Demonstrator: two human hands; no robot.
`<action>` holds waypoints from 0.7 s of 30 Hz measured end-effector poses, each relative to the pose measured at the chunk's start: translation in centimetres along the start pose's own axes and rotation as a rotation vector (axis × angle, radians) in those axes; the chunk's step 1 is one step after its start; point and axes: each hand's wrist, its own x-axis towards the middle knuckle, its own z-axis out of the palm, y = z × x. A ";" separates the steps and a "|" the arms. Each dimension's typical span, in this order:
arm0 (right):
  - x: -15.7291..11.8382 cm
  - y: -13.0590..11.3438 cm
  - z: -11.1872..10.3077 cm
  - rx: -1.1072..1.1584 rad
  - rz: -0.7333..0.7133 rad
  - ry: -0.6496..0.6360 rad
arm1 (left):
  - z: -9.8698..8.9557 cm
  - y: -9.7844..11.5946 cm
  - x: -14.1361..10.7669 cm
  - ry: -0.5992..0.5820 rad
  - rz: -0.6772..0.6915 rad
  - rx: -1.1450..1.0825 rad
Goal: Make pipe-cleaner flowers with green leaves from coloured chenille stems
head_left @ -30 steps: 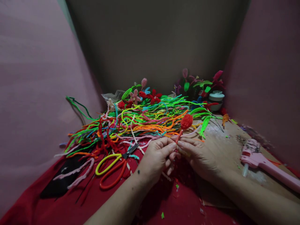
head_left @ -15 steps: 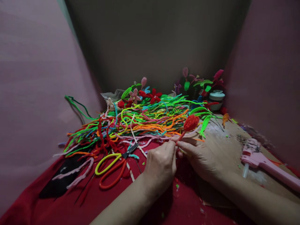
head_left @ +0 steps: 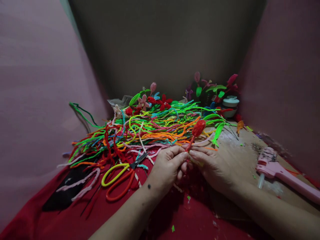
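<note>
Between my two hands stands a red pipe-cleaner flower [head_left: 199, 128], a tulip-like bud on a red-wrapped stem that leans up to the right. My left hand [head_left: 170, 166] pinches the stem low down between thumb and fingertips. Close against it, my right hand [head_left: 212, 166] grips the same stem with thumb and fingers pressed together. The stem's lower end is hidden by the fingers. Left of my left hand lie scissors [head_left: 120, 180] with one yellow and one red handle loop, their dark blades pointing up right toward the pile.
A heap of coloured pipe cleaners [head_left: 155, 130] spreads behind my hands. Finished flowers [head_left: 165, 101] lie at its back. A pink glue gun [head_left: 272, 166] rests on a cardboard sheet [head_left: 232, 150] at right. A lidded jar [head_left: 230, 105] stands behind, and a black item [head_left: 62, 193] lies left.
My left hand has rolled over, so its thumb and fingertips now show. The red flower has tipped slightly left and turned. My right hand stays almost in place.
</note>
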 end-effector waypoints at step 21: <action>0.4 0.5 -0.5 0.070 0.034 0.078 | -1.3 -0.2 0.6 -0.285 -0.180 -0.322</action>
